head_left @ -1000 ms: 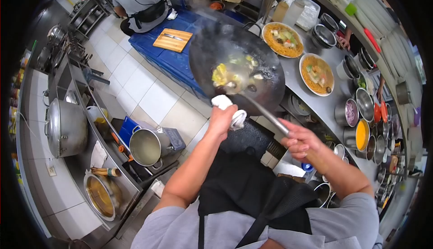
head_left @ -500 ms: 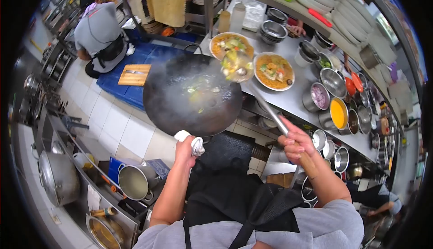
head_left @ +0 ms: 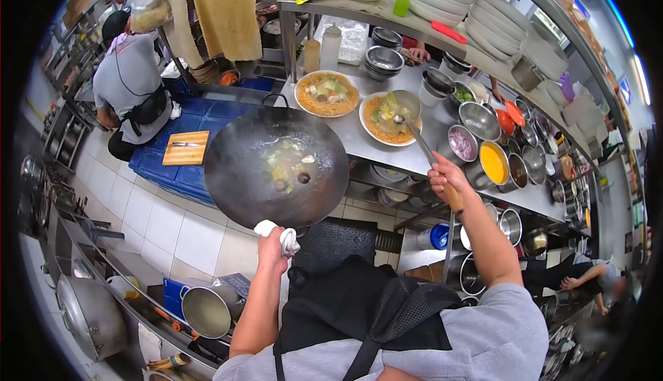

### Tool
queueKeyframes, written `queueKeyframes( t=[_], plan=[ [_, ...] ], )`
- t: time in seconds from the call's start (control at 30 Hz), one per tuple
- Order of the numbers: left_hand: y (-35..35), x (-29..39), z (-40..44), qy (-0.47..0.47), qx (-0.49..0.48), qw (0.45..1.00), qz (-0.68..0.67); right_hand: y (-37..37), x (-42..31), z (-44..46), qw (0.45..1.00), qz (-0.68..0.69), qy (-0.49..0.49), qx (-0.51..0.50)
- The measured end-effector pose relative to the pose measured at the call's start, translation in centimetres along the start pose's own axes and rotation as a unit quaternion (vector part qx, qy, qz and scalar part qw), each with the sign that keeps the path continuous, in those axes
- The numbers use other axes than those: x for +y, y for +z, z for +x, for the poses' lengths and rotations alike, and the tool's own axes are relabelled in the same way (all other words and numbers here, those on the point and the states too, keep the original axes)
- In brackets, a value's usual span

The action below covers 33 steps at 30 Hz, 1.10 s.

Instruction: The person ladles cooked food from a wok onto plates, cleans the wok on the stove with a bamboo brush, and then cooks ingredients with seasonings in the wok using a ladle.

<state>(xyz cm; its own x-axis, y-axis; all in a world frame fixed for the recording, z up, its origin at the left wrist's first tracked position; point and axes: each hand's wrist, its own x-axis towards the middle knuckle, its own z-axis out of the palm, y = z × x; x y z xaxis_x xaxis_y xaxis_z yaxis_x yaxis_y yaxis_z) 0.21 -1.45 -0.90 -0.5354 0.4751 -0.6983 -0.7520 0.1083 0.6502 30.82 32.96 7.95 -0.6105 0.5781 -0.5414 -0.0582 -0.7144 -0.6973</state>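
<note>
My left hand (head_left: 273, 248) is closed around a white cloth (head_left: 289, 241) at the near rim of a large dark wok (head_left: 238, 191). Steaming vegetables and liquid (head_left: 284, 165) lie in the wok. My right hand (head_left: 447, 175) grips the wooden handle of a long metal ladle (head_left: 420, 139). The ladle's bowl is tilted over the right plate of noodles (head_left: 378, 132), hiding part of the food on it. Beside it stands another plate of noodles (head_left: 326, 94) topped with vegetables.
A cutting board with a knife (head_left: 186, 148) rests on a blue surface (head_left: 159, 167). Bowls of onion (head_left: 462, 143) and yellow liquid (head_left: 494, 163) stand right of the plates. One person (head_left: 131, 70) sits at the left, another (head_left: 601, 274) is at the right; other hands (head_left: 418, 54) show behind the counter.
The ladle has moved from between the two plates to over the right plate. The view has shifted, so the wok and plates appear further left.
</note>
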Motion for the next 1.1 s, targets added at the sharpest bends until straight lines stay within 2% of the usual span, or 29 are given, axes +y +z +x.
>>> queueKeyframes(
  t=[0.17,0.23,0.3,0.43,0.63,0.73,0.9,1.03,1.1],
  plan=[
    [-0.1,0.6,-0.3,0.008,0.004,1.0,-0.005,-1.2,0.8,4.3,0.998,-0.028,-0.048,0.026],
    [-0.1,0.6,-0.3,0.009,0.01,1.0,0.002,-1.4,0.8,5.6,0.987,-0.125,-0.082,0.061],
    [-0.3,0.7,0.0,0.007,0.01,1.0,0.005,-1.8,0.6,5.8,0.979,-0.157,-0.09,0.089],
    [-0.5,0.3,0.5,0.01,0.016,1.0,0.003,-2.8,0.0,3.5,0.953,-0.243,-0.102,0.15],
    [-0.5,0.1,0.3,-0.006,0.022,1.0,0.0,-2.4,-0.7,-2.4,0.942,-0.291,-0.086,0.142],
    [-1.0,-0.4,0.8,0.0,0.01,1.0,0.002,-1.3,-0.6,-4.0,0.952,-0.277,-0.058,0.118],
    [-0.6,0.0,0.2,0.01,0.022,1.0,-0.009,0.1,-0.2,-3.2,0.946,-0.291,-0.077,0.116],
    [-1.0,0.3,0.3,0.016,0.022,1.0,-0.01,-0.6,0.0,-4.0,0.967,-0.207,-0.109,0.105],
    [-1.0,0.4,0.3,0.015,0.019,1.0,0.008,-3.7,0.8,-2.8,0.989,-0.064,-0.132,0.001]
  ],
)
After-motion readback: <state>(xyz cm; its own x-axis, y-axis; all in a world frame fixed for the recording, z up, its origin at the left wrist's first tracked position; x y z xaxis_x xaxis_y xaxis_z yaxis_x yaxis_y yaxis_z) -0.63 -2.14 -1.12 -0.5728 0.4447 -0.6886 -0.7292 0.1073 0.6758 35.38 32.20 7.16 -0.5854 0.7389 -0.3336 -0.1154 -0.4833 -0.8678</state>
